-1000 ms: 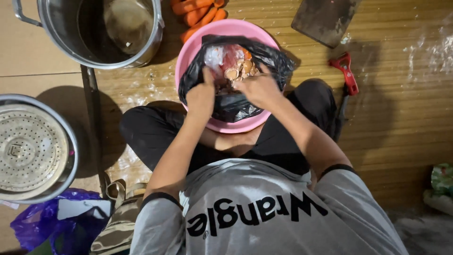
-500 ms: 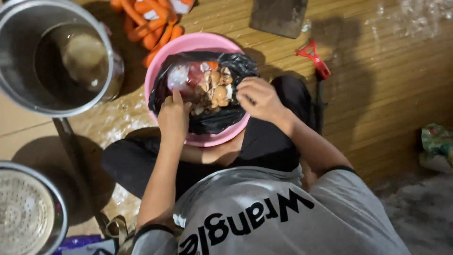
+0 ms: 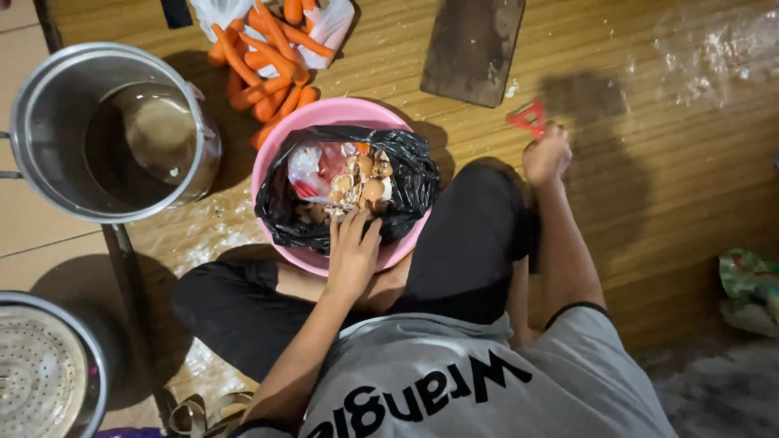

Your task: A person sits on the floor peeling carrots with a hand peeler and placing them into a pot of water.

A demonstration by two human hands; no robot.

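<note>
The person is sitting cross-legged on a wooden floor, with a pink bowl resting between the knees. A black bag is lining the bowl, and it is holding peelings and scraps.

The left hand is reaching into the bowl from the six o'clock side. Its grip is lying open, fingers spread, with the fingertips touching the lower edge of the scraps and the palm resting over the bag's near rim. It is clamping on nothing that can be seen.

The right hand is stretching out to about three o'clock of the bowl, well apart from it. Its fingers are curling down onto a red peeler, which is lying on the floor just at the hand's eleven o'clock, its red frame sticking out beyond the knuckles. The fingers are touching the tool, but whether the grip is fully closing around it cannot be told from here.

A pile of carrots is lying at twelve o'clock of the bowl, touching its far rim, partly on a white bag. A dark chopping board is sitting at one o'clock. A steel pot with water inside is standing at nine o'clock, just beside the bowl. A steamer pan is showing at the lower left corner.
</note>
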